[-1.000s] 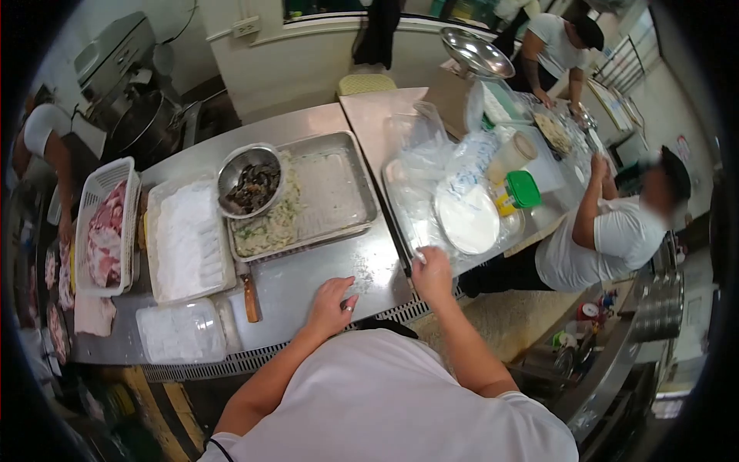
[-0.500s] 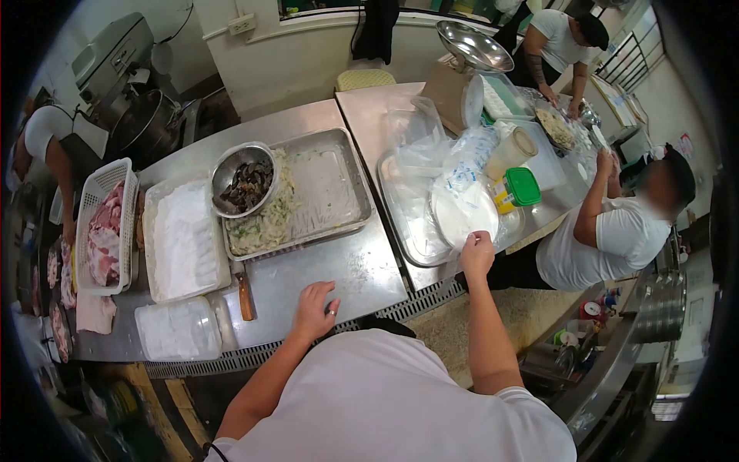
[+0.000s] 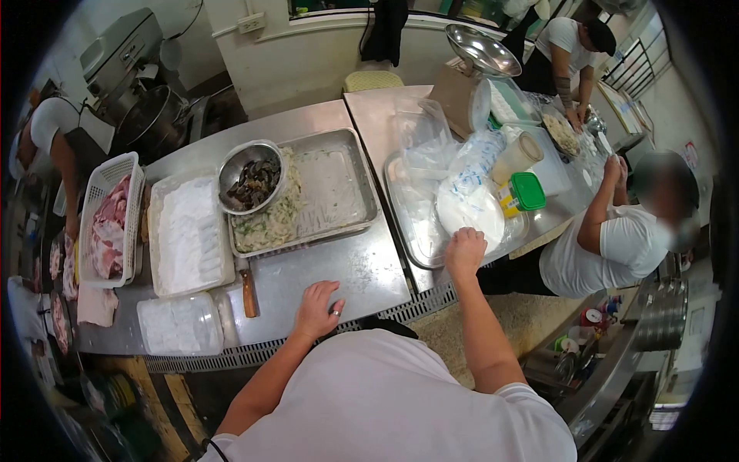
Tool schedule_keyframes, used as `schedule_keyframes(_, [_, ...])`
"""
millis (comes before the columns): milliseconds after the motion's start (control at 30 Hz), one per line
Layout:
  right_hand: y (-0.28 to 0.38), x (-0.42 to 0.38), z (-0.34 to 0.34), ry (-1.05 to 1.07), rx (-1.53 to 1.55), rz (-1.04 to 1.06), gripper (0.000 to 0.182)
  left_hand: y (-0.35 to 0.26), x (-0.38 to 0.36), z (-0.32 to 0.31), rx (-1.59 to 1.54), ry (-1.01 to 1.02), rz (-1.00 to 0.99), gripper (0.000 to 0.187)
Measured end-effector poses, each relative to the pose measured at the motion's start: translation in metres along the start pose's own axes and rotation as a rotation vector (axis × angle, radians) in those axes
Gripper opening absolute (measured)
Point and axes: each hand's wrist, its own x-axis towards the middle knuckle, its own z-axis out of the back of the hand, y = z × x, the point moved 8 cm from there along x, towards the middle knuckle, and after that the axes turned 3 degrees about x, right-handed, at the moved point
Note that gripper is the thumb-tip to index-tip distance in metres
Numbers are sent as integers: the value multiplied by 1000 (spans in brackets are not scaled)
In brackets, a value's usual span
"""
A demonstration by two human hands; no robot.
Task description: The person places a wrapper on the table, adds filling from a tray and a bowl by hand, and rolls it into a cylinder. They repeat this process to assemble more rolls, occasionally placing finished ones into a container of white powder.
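My left hand (image 3: 317, 309) hovers over the steel table's front edge, fingers apart, with nothing in it. My right hand (image 3: 465, 252) has its fingers curled together at the near edge of a white round disc (image 3: 479, 213). Whatever those fingers pinch, if anything, is too hidden to make out. Beneath the disc lies a tray (image 3: 412, 246) that also carries clear plastic bags (image 3: 431, 154). A tub with a green lid (image 3: 526, 191) stands just beyond the disc.
Left of my hands are a steel tray (image 3: 331, 181) with a pale green-flecked mixture, a metal bowl (image 3: 250, 177) of dark pieces, a knife (image 3: 248, 294), white powder tubs (image 3: 188, 231) and a meat basket (image 3: 112, 223). A scale (image 3: 481, 50) stands behind. Co-workers stand right and left.
My right hand has shifted a little left along the disc's near edge, its fingers now more curled. My left hand has hardly moved. The view has shifted slightly.
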Motion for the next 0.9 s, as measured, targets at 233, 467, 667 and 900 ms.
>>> schedule_keyframes(233, [21,-8,21,-110,192,11,8,-1,0,2,-19,-10,-19,45])
schedule_keyframes(467, [33,-13,16,-149,281,54,8,5,-3,5,-114,-25,6,50])
schedule_keyframes(667, [106,-46,26,-43,345,374,15,-12,-3,25,-81,-108,26,59])
schedule_keyframes(900, [229,-140,5,352,596,885,21,-39,10,39,280,-77,-178,64])
